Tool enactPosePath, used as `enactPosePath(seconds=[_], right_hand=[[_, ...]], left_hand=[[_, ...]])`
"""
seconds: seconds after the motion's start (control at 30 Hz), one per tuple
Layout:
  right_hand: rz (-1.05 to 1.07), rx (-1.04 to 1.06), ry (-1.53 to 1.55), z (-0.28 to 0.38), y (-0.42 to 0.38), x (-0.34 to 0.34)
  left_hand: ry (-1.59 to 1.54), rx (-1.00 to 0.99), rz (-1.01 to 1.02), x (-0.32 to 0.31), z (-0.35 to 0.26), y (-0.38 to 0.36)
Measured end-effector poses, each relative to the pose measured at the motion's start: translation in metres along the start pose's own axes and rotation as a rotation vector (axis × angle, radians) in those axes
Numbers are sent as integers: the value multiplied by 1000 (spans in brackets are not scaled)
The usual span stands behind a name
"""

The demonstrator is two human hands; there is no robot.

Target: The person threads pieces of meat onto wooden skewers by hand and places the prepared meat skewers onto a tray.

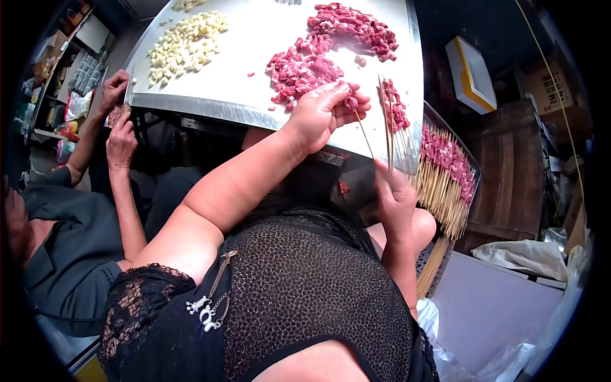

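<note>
My left hand (315,118) is over the front edge of the metal table, its fingers closed around a small piece of raw meat (351,102). That piece sits at the upper end of a thin wooden skewer (365,135). My right hand (396,194) grips the skewer's lower end. Right beside it, several loaded meat skewers (396,114) lie on the table's right corner. Beyond my left hand spreads a pile of cut raw meat (305,70), joined to a second heap (356,28) farther back.
Pale garlic-like pieces (188,48) cover the left of the white tabletop (242,38). A tray of meat skewers (445,159) stands to the right, near bare sticks (433,267). At left sits another person, whose hands (119,143) are by the table corner.
</note>
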State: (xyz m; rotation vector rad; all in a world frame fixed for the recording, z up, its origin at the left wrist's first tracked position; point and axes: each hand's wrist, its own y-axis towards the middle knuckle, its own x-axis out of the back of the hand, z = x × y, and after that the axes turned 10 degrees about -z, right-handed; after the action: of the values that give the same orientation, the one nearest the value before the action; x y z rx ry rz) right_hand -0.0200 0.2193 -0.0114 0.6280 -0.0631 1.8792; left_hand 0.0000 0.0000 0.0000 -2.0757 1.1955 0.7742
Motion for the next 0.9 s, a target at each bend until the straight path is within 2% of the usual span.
enactPosePath(seconds=[0.1, 0.2, 0.27, 0.3, 0.37, 0.5, 0.6, 0.63, 0.7, 0.77, 0.83, 0.87, 0.9], right_hand=[[14, 16, -29, -2, 0, 5], [32, -68, 68, -2, -2, 6], [105, -431, 456, 6, -5, 6], [104, -432, 459, 6, -5, 6], [150, -589, 626, 7, -5, 6], [115, -563, 622, 8, -10, -3], [-55, -84, 140, 8, -12, -11], [-55, -87, 138, 8, -11, -12], [-89, 71, 5, 7, -6, -12], [-97, 12, 123, 9, 0, -14], [-60, -216, 249, 13, 6, -13], [-87, -200, 246, 9, 12, -16], [-108, -269, 327, 7, 16, -19]], left_hand=[[0, 29, -12, -2, 7, -2], [13, 76, 2, -3, 9, -2], [6, 77, 34, -3, 9, -1], [5, 74, 69, -3, 8, -1], [3, 85, 74, -3, 7, -1], [-2, 99, 58, -5, 4, -3], [-1, 71, 99, -2, 8, -1], [-2, 74, 99, -2, 12, -2], [41, 194, 63, -5, 23, -9], [11, 253, 87, -7, 32, -15], [31, 238, 121, -8, 36, -12], [133, 232, 160, -7, 37, -8], [235, 224, 201, -6, 35, -1]])
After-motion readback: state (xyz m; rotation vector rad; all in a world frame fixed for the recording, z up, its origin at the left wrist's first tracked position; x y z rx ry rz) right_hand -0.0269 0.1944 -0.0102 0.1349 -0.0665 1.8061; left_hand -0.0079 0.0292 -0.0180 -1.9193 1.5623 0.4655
